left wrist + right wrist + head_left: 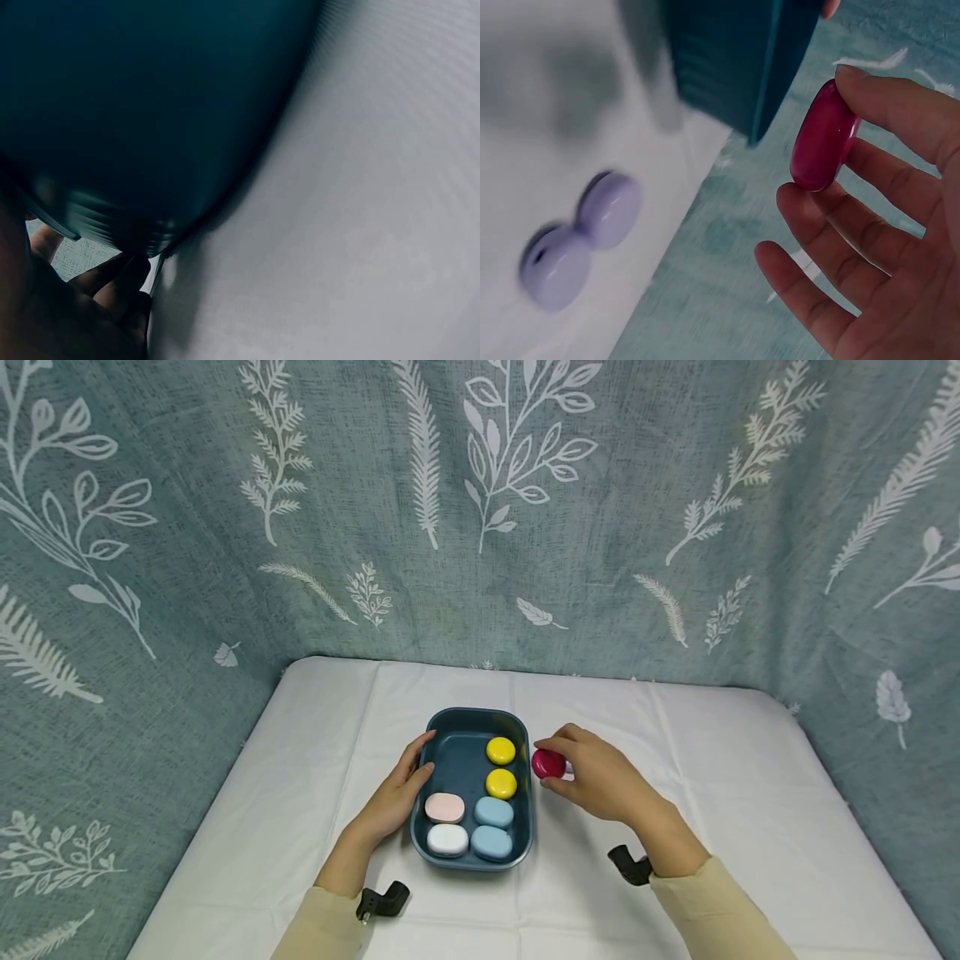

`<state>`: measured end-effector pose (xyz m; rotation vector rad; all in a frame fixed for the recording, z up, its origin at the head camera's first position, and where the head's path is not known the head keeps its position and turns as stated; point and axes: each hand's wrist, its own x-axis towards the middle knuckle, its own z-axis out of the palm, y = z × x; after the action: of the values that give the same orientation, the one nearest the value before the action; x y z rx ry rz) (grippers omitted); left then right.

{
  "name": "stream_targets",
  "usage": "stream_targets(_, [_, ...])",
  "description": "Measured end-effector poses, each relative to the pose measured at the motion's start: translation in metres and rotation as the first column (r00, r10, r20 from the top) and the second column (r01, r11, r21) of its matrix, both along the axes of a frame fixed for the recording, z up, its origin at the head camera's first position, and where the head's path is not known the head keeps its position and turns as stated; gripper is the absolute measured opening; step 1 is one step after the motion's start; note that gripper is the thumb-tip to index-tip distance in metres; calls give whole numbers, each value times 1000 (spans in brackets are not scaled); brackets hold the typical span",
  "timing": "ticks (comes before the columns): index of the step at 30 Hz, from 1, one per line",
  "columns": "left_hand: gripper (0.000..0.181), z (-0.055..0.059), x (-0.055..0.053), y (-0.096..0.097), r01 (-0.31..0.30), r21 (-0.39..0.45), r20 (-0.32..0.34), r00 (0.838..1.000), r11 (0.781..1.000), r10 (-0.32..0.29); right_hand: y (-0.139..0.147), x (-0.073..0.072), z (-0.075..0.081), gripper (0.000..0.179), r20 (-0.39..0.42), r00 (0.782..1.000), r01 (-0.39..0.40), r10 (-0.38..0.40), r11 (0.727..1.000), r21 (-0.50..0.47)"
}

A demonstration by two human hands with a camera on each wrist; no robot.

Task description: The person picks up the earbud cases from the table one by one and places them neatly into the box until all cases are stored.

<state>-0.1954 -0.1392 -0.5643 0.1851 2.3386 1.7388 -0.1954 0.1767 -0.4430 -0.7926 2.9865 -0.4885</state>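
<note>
A dark teal tray [465, 714] lies on the white cloth. My left hand [393, 797] grips its left side, with fingers against the outer wall in the left wrist view. In the tray are two yellow round pieces [501, 751], two light blue oval pieces [493, 812], a pale pink oval piece [445, 808] and a white oval piece [447, 840]. Just outside the right rim, my right hand [600, 777] pinches a glossy red round piece [548, 764] between thumb and fingers. The right wrist view shows this red piece [825, 139] edge-on, apart from the tray.
Two lilac round pieces [610, 210] lie side by side on the white cloth [592, 90]; my right hand mostly hides them in the head view. A green leaf-patterned curtain [465, 593] surrounds the table's back and sides. Black wrist mounts [384, 902] stick out near both sleeves.
</note>
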Motion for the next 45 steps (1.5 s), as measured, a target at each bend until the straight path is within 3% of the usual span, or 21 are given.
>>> stream_targets(7, [48, 2, -1, 1, 14, -2, 18, 1000, 1000, -14, -30, -11, 4, 45, 61, 996, -62, 63, 998, -17])
stream_targets(12, [51, 24, 7, 3, 33, 4, 27, 999, 999, -33, -48, -20, -2, 47, 86, 988, -132, 132, 991, -2])
stream_targets(15, [52, 31, 10, 3, 35, 19, 30, 999, 999, -36, -58, -23, -10, 48, 94, 980, -175, 174, 984, 7])
stream_targets(29, [51, 28, 9, 0, 48, 34, 26, 998, 998, -49, -90, -31, -44, 42, 104, 959, -267, 262, 963, 41])
stream_targets(37, [50, 1, -2, -3, 36, 26, 5, 999, 999, -37, -99, -34, -58, 41, 89, 966, -251, 243, 963, 96])
stream_targets(45, [49, -3, -3, -3, 20, 34, -19, 1000, 999, -19, -104, -35, -62, 44, 85, 968, -246, 237, 961, 122])
